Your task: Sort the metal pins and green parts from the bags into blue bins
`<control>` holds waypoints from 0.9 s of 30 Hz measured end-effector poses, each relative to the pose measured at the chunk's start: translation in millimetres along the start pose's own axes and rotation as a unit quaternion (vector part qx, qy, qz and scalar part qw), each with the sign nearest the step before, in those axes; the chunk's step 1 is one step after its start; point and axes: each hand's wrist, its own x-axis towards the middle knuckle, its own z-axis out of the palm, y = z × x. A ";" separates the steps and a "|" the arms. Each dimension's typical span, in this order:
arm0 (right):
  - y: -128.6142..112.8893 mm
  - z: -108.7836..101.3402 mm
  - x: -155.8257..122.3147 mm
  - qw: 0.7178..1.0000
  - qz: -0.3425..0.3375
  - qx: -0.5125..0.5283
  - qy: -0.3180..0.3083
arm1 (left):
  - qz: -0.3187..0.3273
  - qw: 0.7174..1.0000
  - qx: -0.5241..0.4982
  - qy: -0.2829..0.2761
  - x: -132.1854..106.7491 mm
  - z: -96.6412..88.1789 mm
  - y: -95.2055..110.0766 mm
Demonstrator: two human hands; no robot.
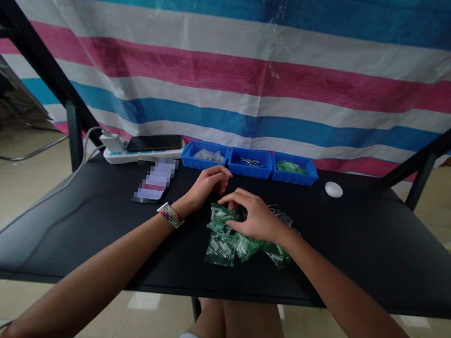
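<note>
My right hand has its thumb and fingers at the edges of a small green-tinted plastic bag on the black table. Below that bag lies another clear green bag with silvery, pin-like metal pieces inside. More green bags, one in the middle and one farther right, rest under and beside my right wrist. Loose metal pieces partly show behind the hand. My left hand rests on the table to the left with curled fingers; no object shows in it. A patterned band circles the left wrist.
Three blue trays stand along the back: the left one with clear bags, the middle one with metal pieces, the right one with green bags. A phone, a power strip with a dark device, and a white mouse-like object lie around.
</note>
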 end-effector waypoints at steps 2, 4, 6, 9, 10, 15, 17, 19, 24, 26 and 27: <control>6.3 -1.0 2.1 0.995 0.029 0.074 0.053 | -0.006 1.000 0.003 -0.026 -0.4 -0.5 0.6; 13.7 -3.1 4.6 0.981 0.058 0.148 0.115 | -0.009 0.998 -0.007 -0.055 -0.5 -0.3 0.5; 21.4 -6.4 7.0 0.962 0.085 0.188 0.176 | -0.022 0.996 -0.016 -0.081 -0.8 0.6 0.3; 30.5 -12.3 9.6 0.941 0.112 0.201 0.248 | -0.030 0.994 0.017 -0.104 -2.9 3.7 1.7; 32.5 -14.1 10.2 0.937 0.115 0.202 0.261 | -0.021 0.993 0.041 -0.106 -4.0 4.9 2.8; 38.4 -17.7 12.1 0.916 0.144 0.249 0.279 | 0.044 0.989 0.118 -0.081 -7.8 8.7 7.1; 41.1 -17.8 12.5 0.901 0.170 0.290 0.276 | 0.059 0.988 0.120 -0.070 -7.5 8.7 7.5; 43.6 -18.0 12.6 0.893 0.189 0.314 0.261 | 0.064 0.988 0.122 -0.067 -7.0 8.6 7.8; 43.7 -19.7 12.7 0.898 0.191 0.312 0.243 | 0.064 0.988 0.121 -0.071 -8.6 9.3 10.4; 41.6 -20.7 12.8 0.897 0.189 0.314 0.247 | 0.065 0.988 0.123 -0.074 -9.5 9.0 11.2; 40.5 -21.3 12.8 0.897 0.186 0.314 0.250 | 0.063 0.988 0.122 -0.074 -9.6 8.6 11.3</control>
